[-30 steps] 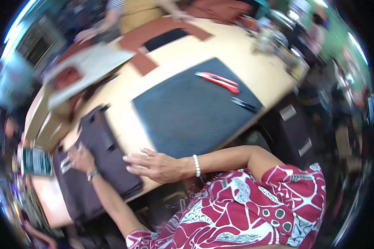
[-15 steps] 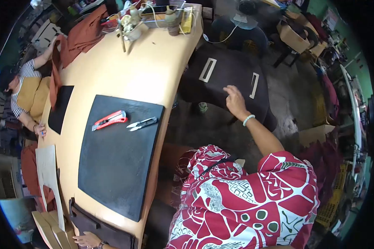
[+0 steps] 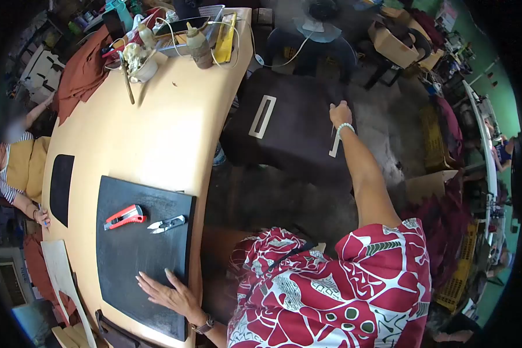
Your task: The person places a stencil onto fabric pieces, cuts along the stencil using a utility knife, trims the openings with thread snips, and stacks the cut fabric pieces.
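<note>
My left hand, with a watch at the wrist, rests on the black cutting mat, fingers spread and nothing held. A red utility knife and a pair of thread snips lie on the mat beyond it. On the right, my right hand, with a beaded bracelet, is closed at the upper end of a pale, narrow rectangular frame. Hand and wrist cover part of that frame. A second such frame lies on the dark brown material to its left.
Across the wooden table sits a person in a striped top, near a black panel. A bottle, a white pot and a yellow box stand at its far end. Rust-coloured cloth hangs over the edge.
My left hand has moved from the dark pieces at the bottom left onto the mat. My right hand has gone from hovering open to closing at the right frame's end. The view has shifted.
</note>
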Available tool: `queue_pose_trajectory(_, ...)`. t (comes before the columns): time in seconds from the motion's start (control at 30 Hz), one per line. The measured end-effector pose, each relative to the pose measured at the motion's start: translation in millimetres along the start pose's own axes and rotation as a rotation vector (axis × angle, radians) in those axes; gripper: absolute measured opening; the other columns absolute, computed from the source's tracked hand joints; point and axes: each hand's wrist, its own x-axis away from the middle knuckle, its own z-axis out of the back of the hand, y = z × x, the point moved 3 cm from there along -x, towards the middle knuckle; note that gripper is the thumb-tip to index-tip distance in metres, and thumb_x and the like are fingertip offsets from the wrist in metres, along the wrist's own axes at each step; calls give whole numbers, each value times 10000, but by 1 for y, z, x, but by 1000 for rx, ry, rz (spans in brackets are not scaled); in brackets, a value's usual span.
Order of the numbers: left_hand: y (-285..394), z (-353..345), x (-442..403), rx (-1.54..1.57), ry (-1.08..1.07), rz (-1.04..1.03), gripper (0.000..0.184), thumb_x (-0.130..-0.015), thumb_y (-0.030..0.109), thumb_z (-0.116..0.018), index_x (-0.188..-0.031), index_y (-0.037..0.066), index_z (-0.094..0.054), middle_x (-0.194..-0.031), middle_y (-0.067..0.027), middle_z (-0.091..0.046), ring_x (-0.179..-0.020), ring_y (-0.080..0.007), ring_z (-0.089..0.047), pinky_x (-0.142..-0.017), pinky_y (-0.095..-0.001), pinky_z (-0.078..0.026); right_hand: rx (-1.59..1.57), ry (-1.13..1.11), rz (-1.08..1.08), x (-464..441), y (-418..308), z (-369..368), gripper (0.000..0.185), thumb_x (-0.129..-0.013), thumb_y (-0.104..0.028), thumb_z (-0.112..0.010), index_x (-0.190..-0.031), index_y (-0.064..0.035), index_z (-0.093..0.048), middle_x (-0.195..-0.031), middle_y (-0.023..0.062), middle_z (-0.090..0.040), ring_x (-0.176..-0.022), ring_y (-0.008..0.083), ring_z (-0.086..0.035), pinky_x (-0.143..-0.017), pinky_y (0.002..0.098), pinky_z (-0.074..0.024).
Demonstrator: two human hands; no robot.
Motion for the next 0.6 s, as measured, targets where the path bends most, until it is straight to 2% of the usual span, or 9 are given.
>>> queue_pose_trajectory(0.13, -10, -3, 3, 5, 53, -10, 606, -950, 473, -388, -1423, 102, -308, -1452, -135, -323, -1356, -319, -266, -1070, -559, -197, 148, -112, -73, -4, -11, 1, 487, -790, -323, -672, -1109, 11, -516, -1122, 213, -603, -1056, 365, -584, -911, 438, -455)
queue_pose_trajectory(0.23, -12, -7, 1, -11, 68, 6, 593, -951, 462, -394, -1409, 90, -336, -1433, -147, -350, -1347, -322, -282, -1070, -538, -210, -14, -210, -134, -35, 1, -29, 442, -756, -255, -707, -1098, 1, -593, -1147, 233, -594, -1081, 378, -568, -901, 439, -467)
queue_pose_trajectory(0.33, -12, -6, 3, -61, 65, 28, 580, -953, 443, -400, -1399, 75, -352, -1420, -156, -368, -1334, -329, -299, -1073, -516, -218, -183, -231, -165, -53, 8, -41, 396, -779, -228, -690, -1079, 20, -615, -1143, 207, -608, -1052, 356, -587, -898, 421, -472)
queue_pose_trajectory(0.43, -2, -9, 1, -47, 82, 10, 568, -956, 423, -406, -1392, 62, -361, -1413, -158, -377, -1323, -337, -313, -1074, -505, -225, -1082, -546, -322, -55, -25, -37, 331, -824, -188, -653, -1073, 27, -609, -1108, 155, -632, -991, 296, -615, -888, 386, -480)
queue_pose_trajectory(0.5, -2, -9, 1, -53, 73, 6, 562, -956, 415, -409, -1387, 56, -367, -1407, -159, -386, -1317, -341, -321, -1073, -504, -227, -1492, -822, -243, -7, -72, 13, 261, -860, -147, -615, -1065, 14, -609, -1074, 116, -642, -947, 236, -622, -879, 364, -483)
queue_pose_trajectory(0.57, -11, -7, 1, -39, 72, -3, 555, -958, 409, -408, -1381, 51, -374, -1404, -158, -391, -1316, -346, -323, -1072, -501, -231, -1578, -932, -209, 26, -87, 29, 233, -871, -141, -597, -1059, -5, -610, -1049, 118, -646, -955, 222, -619, -884, 350, -480)
queue_pose_trajectory(0.6, -11, -7, 2, -35, 75, -1, 552, -958, 406, -408, -1378, 49, -378, -1402, -157, -393, -1315, -348, -323, -1072, -500, -233, -1555, -944, -271, 37, -96, 37, 239, -878, -165, -587, -1045, 5, -611, -1037, 113, -648, -954, 221, -620, -894, 350, -473)
